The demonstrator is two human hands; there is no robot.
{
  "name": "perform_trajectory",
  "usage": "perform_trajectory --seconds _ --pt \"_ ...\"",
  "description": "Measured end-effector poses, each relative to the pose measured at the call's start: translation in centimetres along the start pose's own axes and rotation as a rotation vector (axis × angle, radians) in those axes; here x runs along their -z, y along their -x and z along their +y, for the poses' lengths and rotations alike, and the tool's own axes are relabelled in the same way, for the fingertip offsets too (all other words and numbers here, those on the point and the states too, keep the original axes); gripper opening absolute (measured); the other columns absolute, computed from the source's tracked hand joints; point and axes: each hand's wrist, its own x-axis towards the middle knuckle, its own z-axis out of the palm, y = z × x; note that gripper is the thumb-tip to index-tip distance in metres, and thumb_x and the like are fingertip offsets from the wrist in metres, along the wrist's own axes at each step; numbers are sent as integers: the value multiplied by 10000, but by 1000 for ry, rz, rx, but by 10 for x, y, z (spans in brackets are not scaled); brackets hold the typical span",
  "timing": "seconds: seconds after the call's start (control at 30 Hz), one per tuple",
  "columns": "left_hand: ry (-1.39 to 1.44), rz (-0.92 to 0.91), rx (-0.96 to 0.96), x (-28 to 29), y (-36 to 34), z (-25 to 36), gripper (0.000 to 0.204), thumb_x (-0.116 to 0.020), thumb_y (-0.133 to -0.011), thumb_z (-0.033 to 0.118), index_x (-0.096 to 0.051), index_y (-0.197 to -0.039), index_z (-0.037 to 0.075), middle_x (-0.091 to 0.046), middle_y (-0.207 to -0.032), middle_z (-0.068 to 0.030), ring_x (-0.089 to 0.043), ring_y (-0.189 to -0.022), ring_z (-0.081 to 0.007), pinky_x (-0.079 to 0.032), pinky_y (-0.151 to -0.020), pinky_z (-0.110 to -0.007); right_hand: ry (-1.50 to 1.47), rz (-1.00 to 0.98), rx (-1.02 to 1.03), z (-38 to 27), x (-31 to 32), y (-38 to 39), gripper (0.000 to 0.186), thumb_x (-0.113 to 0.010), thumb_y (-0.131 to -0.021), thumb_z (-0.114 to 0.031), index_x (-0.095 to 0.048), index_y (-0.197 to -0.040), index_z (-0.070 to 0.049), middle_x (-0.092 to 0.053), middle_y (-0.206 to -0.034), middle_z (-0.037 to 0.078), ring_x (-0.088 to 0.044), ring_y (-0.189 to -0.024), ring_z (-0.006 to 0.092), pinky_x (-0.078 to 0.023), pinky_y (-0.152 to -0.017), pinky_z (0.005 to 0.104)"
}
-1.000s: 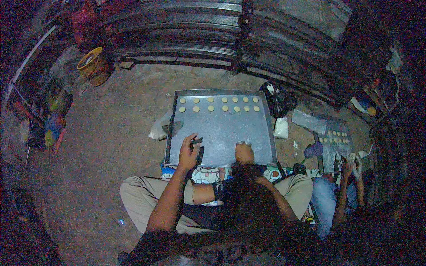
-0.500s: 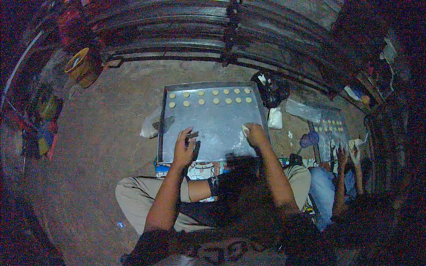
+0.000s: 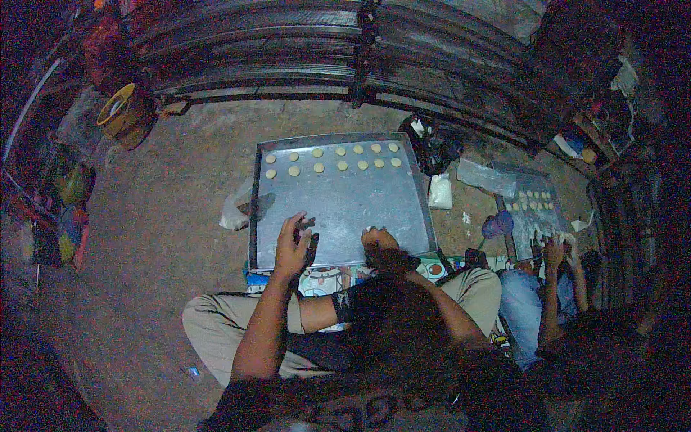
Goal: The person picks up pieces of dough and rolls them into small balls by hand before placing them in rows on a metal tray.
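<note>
A metal tray (image 3: 338, 198) lies in front of me, with two rows of pale round dough pieces (image 3: 319, 167) along its far side and white smudges on its surface. My left hand (image 3: 291, 248) is over the near left part, fingers loosely curved and apart, nothing visible in them. My right hand (image 3: 381, 243), partly in shadow, is low at the near middle-right, closed on a small pale lump, apparently dough, that barely shows at the fingertips.
A co-worker's hands (image 3: 558, 252) are over another tray (image 3: 548, 216) at right, near a purple item (image 3: 497, 225). A white bag (image 3: 439, 191), black bag (image 3: 425, 147), plastic bag (image 3: 234, 212) and yellow bucket (image 3: 126, 119) are around my tray. Metal racks (image 3: 273, 50) run behind.
My right hand moved up to the right with the pale lump, then back down toward the middle. My left hand stayed nearly in place over the tray. The view shifted slightly.
</note>
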Motion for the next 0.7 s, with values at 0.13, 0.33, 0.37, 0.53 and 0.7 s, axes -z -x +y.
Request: perform_trajectory --seconds 0.13,0.33,0.37,0.53,0.7 --pt "-66 25 -8 8 6 -7 433 -576 -913 64 -517 -1341 40 -562 -1185 -166 -583 -1130 -287 -448 -992 -383 3 -14 13 -11 2 -3 244 -564 -886 -180 -689 -1033 -32 -663 -1001 220 -664 -939 396 -555 -825 492" --pt "-45 -10 -1 -3 4 3 421 -572 -926 100 -518 -1340 44 -562 -1174 -163 -578 -1122 -290 -445 -989 -390 0 -43 -55 2 3 1 236 -561 -881 -169 -693 -1019 -31 -668 -983 215 -670 -921 396 -558 -817 491" --pt "-41 5 17 0 7 5 421 -571 -926 99 -518 -1340 44 -562 -1172 -163 -578 -1123 -292 -446 -987 -392 -6 -50 -47 -2 4 -2 235 -560 -880 -167 -694 -1017 -31 -669 -979 214 -670 -918 396 -559 -815 491" --pt "-129 43 -68 10 12 -4 424 -573 -920 66 -516 -1340 54 -563 -1171 -163 -583 -1118 -294 -449 -982 -389 -49 -94 -50 -8 13 -9 230 -558 -876 -158 -697 -1005 -30 -674 -964 209 -675 -904 395 -561 -808 490" --pt "-179 28 -62 11 19 -4 417 -575 -927 102 -516 -1338 64 -564 -1174 -172 -587 -1119 -317 -448 -982 -393 -187 42 -82 12 18 -16 224 -555 -872 -149 -700 -994 -29 -679 -949 205 -679 -889 395 -564 -802 489"
